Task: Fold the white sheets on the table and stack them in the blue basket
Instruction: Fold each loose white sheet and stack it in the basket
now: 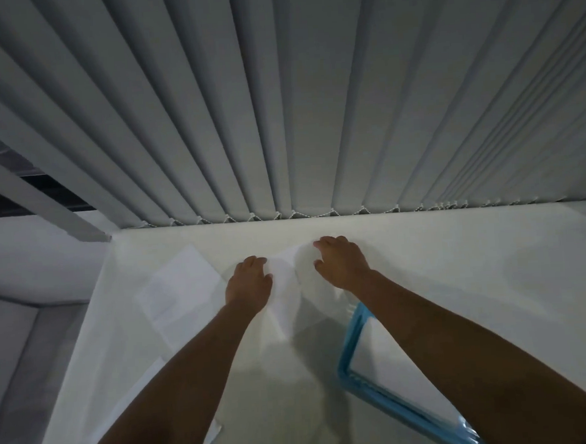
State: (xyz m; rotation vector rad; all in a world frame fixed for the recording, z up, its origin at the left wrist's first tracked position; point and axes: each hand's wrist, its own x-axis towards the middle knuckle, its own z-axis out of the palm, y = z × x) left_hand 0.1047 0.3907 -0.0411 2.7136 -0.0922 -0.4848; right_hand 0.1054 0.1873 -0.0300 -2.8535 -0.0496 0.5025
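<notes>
Head view shows both hands, left hand (249, 283) and right hand (340, 261), apart, pressing the white sheet (289, 290) lying lengthwise on the surface (460, 280), blue basket (347, 352) nearer the right.

The right forearm (463, 341) is covering a large part of the blue basket (352, 348), so only its left rim and a piece of the near side are showing, and the bottom edge is cutting off its near corner. The folded sheets inside it (389, 353) are mostly hiding under the same arm. The left forearm (191, 375) is lying over the near sheet (137, 385) on the left. The fingers (253, 261) of the left hand are curling down, so their tips are not showing. The table (458, 253) is running out at the right edge.
</notes>
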